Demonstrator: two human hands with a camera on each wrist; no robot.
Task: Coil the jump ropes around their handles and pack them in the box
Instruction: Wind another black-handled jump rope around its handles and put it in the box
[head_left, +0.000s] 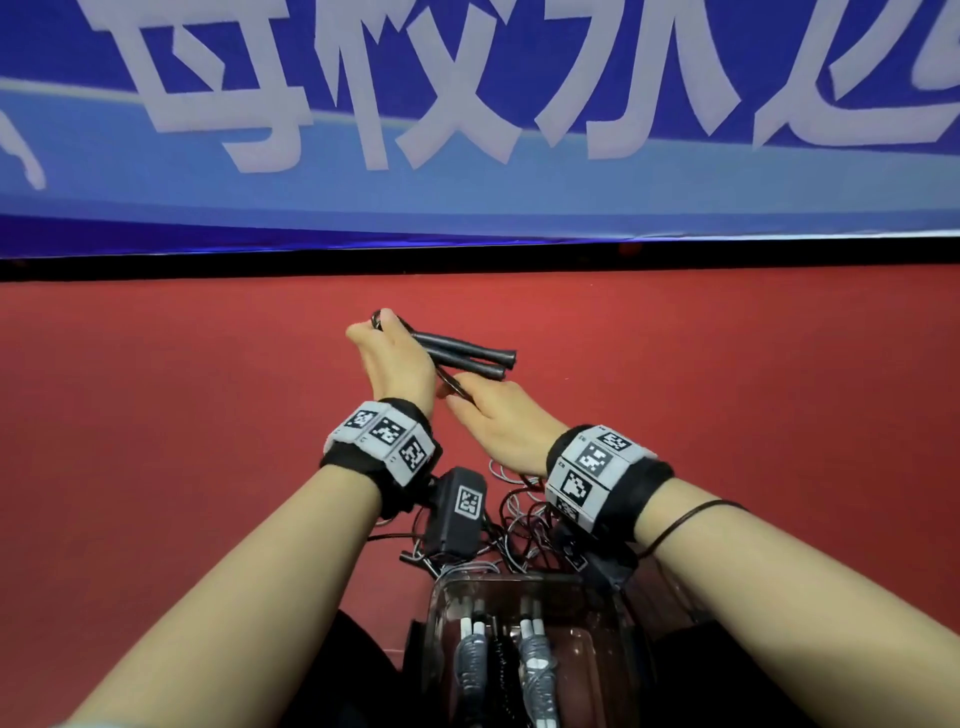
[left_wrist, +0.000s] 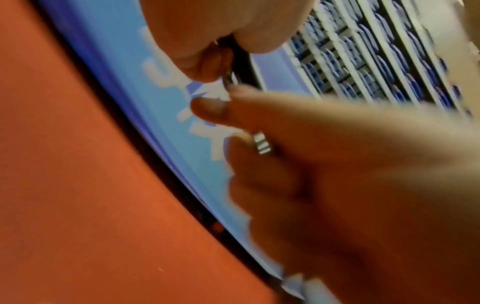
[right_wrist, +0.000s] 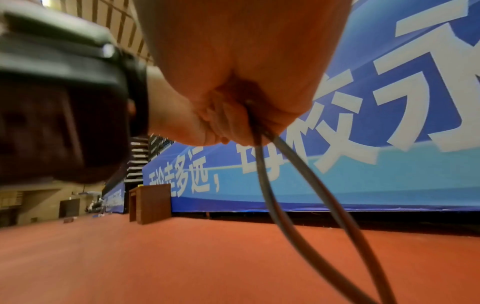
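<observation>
The left hand (head_left: 390, 358), raised over the red floor (head_left: 156, 415) beyond the box (head_left: 524, 649), curls around two black handles (head_left: 467, 356) lying side by side. Just beneath them, the right hand (head_left: 498, 423) pinches the rope (right_wrist: 267, 185), which hangs in a loop.

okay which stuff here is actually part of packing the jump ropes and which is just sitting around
Part of the job:
black handles, held by left hand
rope cord, gripped by right hand
clear box with coiled ropes
loose ropes

Just around:
blue banner
wooden stand
red floor
</observation>
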